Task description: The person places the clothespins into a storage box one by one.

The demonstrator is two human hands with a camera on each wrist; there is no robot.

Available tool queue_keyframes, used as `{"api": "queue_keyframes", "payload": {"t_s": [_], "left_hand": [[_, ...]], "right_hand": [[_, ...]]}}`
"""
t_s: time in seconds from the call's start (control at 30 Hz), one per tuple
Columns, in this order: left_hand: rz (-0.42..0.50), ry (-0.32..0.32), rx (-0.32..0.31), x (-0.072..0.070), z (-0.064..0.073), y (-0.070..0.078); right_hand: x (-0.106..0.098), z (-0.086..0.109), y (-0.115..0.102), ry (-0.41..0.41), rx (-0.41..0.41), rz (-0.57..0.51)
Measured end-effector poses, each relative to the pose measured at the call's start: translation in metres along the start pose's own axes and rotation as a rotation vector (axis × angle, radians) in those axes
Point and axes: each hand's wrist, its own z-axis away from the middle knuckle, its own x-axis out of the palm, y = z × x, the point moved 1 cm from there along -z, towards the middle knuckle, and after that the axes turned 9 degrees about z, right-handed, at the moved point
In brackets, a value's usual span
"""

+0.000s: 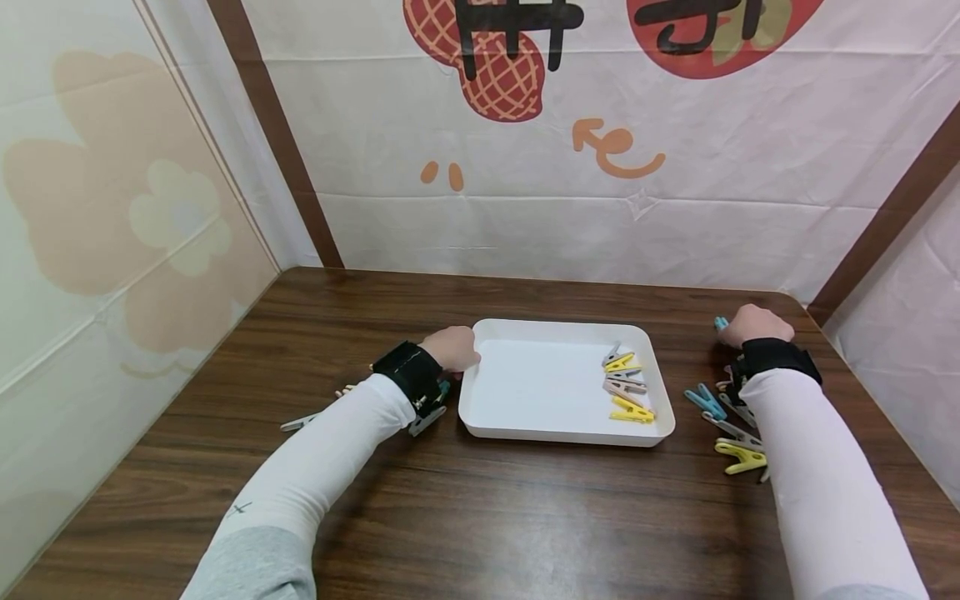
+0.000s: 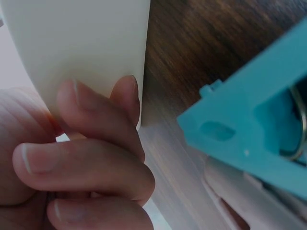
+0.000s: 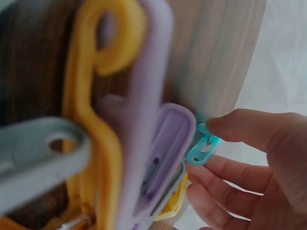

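Note:
My left hand grips the left side of a white tray; in the left wrist view its fingers curl against the tray's outer wall. Inside the tray, at the right, lie several clothespins, among them a yellow clothespin and a pink clothespin. Past the tray's right side, my right hand reaches over a loose group of clothespins. Between its thumb and index finger it pinches a light blue clothespin, mostly hidden by the hand in the head view.
Right of the tray lie another blue clothespin, a yellow-green clothespin and several more, partly under the right forearm. Around the left wrist are a grey clothespin and a teal clothespin. A printed cloth wall stands behind the wooden table.

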Motion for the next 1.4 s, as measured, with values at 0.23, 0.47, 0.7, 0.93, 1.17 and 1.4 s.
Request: {"api": "queue_keyframes", "payload": {"t_s": [0.23, 0.47, 0.7, 0.93, 1.17, 1.4], "left_hand": [[0.005, -0.028, -0.016, -0.002, -0.002, 0.000], [0.016, 0.001, -0.006, 0.001, -0.003, -0.002], [0.009, 0.005, 0.010, 0.002, -0.001, -0.003], [0.007, 0.001, 0.006, 0.000, -0.001, -0.002], [0.020, -0.002, 0.009, -0.002, 0.000, -0.002], [0.029, -0.002, 0.007, 0.000, -0.002, -0.003]], "right_hand": [[-0.002, -0.002, -0.011, 0.064, -0.069, -0.027], [-0.021, 0.003, -0.045, 0.143, -0.174, -0.040], [-0.034, 0.012, -0.075, 0.187, -0.278, -0.053], [-0.041, 0.029, -0.101, 0.221, -0.398, -0.025], [-0.043, 0.050, -0.128, 0.278, -0.593, 0.026], [-0.033, 0.066, -0.149, 0.244, -0.758, 0.128]]}}
